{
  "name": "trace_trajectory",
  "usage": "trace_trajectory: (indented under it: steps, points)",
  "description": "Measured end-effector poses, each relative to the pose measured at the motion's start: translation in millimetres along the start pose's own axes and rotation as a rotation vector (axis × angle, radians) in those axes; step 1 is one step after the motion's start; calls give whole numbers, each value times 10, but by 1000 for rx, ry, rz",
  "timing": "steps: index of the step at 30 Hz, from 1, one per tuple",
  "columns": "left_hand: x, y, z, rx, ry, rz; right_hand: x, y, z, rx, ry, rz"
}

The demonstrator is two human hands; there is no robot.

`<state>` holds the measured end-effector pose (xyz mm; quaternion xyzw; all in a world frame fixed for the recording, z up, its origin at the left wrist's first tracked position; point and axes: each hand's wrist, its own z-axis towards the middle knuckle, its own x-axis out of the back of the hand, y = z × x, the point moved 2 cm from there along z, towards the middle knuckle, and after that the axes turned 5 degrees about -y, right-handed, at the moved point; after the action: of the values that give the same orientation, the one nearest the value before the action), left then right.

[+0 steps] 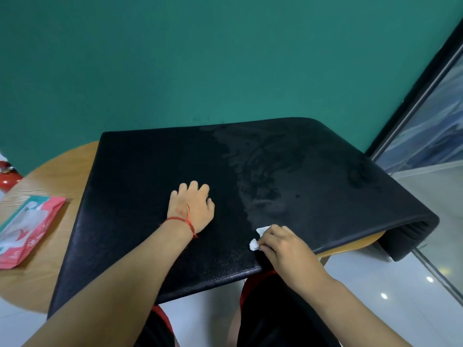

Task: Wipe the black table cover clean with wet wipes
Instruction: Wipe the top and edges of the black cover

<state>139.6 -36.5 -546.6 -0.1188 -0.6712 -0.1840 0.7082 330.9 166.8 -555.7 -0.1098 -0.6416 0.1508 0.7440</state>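
A black table cover (155,176) lies over a round wooden table (45,191), its right end hanging past the table's edge. Wet streaks shine on its right half. My right hand (285,246) grips a bunched white wet wipe (260,234) and presses it on the cover near the front edge. My left hand (191,207), with a red string at the wrist, rests on the middle of the cover with its fingers bent. A red and green wet wipe pack (27,229) lies on the bare wood at the left.
A teal wall (200,58) stands right behind the table. A glass partition with a metal frame (426,96) runs along the right. A red object (7,179) shows at the far left edge. My knees sit below the front edge over a white tiled floor.
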Motion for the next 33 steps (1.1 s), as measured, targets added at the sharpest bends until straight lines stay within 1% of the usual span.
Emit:
trace_trajectory:
  steps: [3,5,8,11,16,24,28,33]
  points:
    - [-7,16,230,22,-45,10,44,29,-112,0,-53,-12]
    - [-69,-9,285,35,1,-7,86,23,-224,-6,-77,8]
    - [-141,-85,327,56,95,-99,95,13,-330,0,-112,55]
    - [-160,-119,346,78,129,-168,80,26,-330,14,-108,68]
    - [-210,-111,326,91,176,-177,-13,127,-192,-58,-56,133]
    - [-262,-109,353,104,196,-176,-92,268,447,-73,5,141]
    - [-249,-104,348,110,200,-185,-110,365,924,-92,30,214]
    - [-237,-82,336,118,205,-192,-144,488,1594,-124,71,184]
